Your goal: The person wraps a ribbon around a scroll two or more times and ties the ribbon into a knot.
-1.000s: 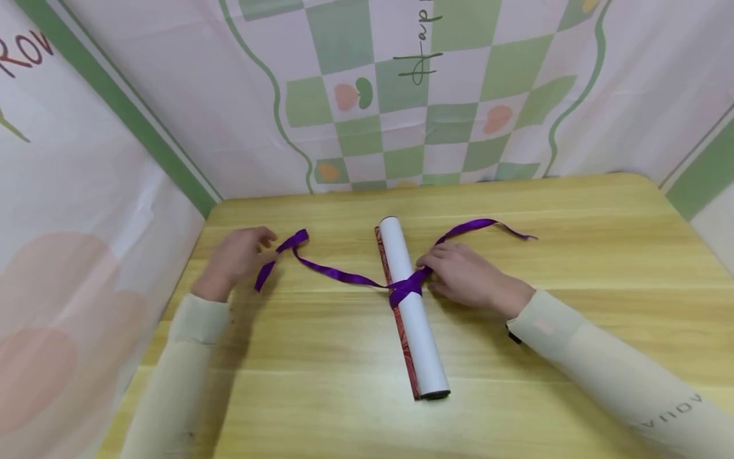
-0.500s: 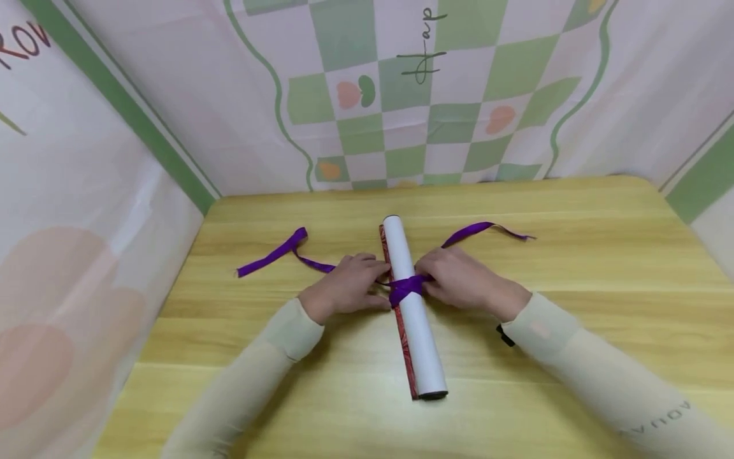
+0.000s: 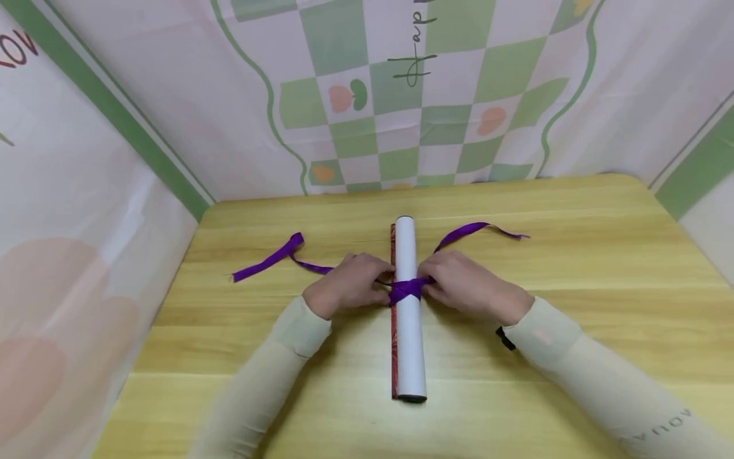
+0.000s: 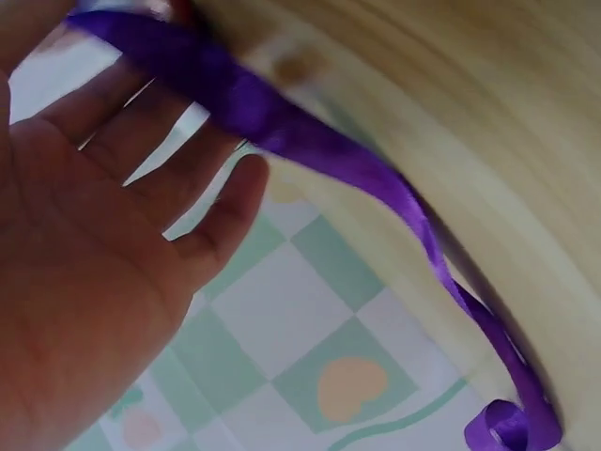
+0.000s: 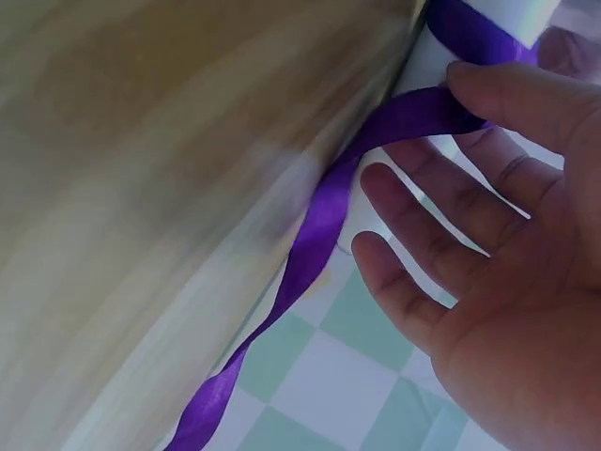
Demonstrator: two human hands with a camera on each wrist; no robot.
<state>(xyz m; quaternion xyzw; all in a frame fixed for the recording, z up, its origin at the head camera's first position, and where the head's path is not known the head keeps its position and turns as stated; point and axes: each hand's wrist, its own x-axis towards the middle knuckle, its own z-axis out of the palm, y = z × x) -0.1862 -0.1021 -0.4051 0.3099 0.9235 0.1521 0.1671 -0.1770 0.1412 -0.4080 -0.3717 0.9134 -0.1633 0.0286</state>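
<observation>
**Purple ribbon (image 3: 405,290) around white roll (image 3: 410,347)**

The ribbon encircles the roll's middle; the roll lies on the table (image 3: 499,389), red patterned strip (image 3: 394,360) along its left side. Your right hand (image 3: 473,287) pinches the ribbon beside the roll, between thumb and forefinger. Your left hand (image 3: 348,284) is at the roll's left side; its grip cannot be determined.

Your head camera looks down over the table (image 3: 350,395) to its far edge; close wrist views seem to face there, sharing the ribbon (image 3: 406,289).
</observation>
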